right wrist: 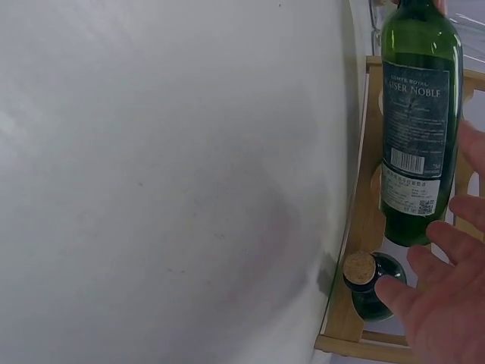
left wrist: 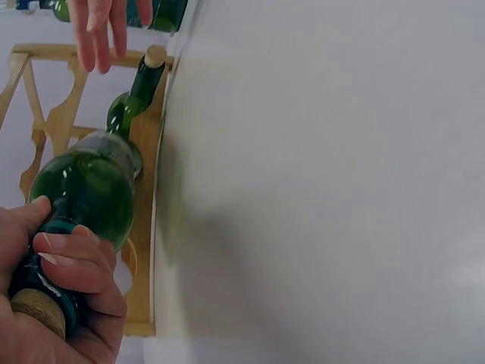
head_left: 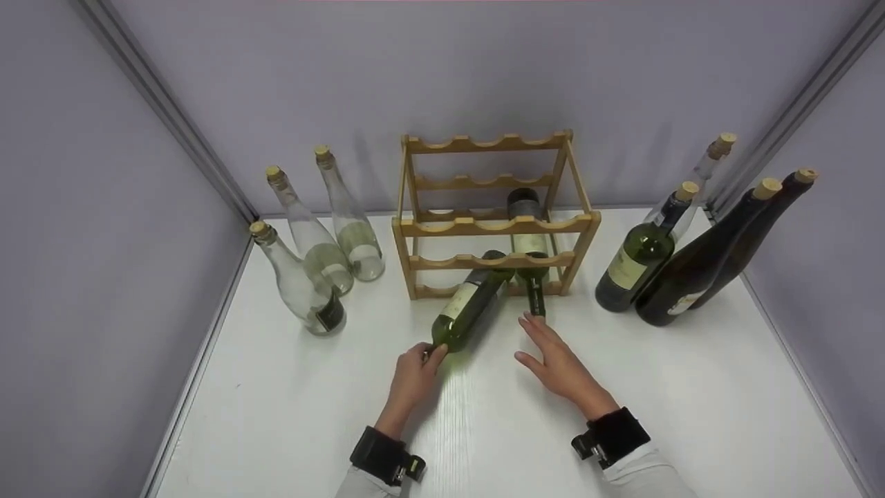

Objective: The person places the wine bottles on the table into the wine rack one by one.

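Observation:
My left hand (head_left: 413, 377) grips the neck of a green wine bottle (head_left: 464, 308), with its cork showing by the palm in the left wrist view. The bottle slants away from me, its base at the lower front of the wooden wine rack (head_left: 442, 228). Its dark back label (right wrist: 415, 114) faces the right wrist camera. Another green bottle (head_left: 529, 243) lies in the rack's low right slot, corked neck (left wrist: 148, 80) pointing toward me. Right beside that neck is my right hand (head_left: 561, 368), fingers extended and thumb apart, holding nothing.
Several clear corked bottles (head_left: 297, 283) stand on the white table (head_left: 276, 415) left of the rack. To the right stand a labelled green bottle (head_left: 632, 263), dark bottles (head_left: 691, 266) and a clear one (head_left: 702, 173). Pale walls (head_left: 332, 69) enclose the back and sides.

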Available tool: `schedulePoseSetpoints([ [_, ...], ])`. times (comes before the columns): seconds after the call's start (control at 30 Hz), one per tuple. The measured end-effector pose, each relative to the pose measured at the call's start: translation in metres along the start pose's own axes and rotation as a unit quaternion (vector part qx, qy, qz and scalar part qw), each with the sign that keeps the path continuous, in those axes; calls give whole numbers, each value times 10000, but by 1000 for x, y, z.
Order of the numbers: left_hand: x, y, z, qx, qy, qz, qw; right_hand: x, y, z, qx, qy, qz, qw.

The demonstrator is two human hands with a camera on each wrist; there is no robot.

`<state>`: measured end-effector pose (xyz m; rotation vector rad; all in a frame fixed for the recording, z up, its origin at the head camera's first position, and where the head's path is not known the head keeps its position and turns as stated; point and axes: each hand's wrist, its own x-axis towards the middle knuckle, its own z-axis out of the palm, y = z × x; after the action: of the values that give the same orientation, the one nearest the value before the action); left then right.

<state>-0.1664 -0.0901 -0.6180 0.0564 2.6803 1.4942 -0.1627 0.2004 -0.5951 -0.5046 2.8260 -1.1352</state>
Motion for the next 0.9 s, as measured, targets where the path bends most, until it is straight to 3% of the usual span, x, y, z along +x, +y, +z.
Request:
schedulePoseSetpoints([
  [0.43,3,13,30,-344,142,-256,9990,2,3,5,-17,-109,-31,9999],
  [0.9,7,28,49,-880,247,-554,9943,1,3,4,32,-7,-113,9999],
])
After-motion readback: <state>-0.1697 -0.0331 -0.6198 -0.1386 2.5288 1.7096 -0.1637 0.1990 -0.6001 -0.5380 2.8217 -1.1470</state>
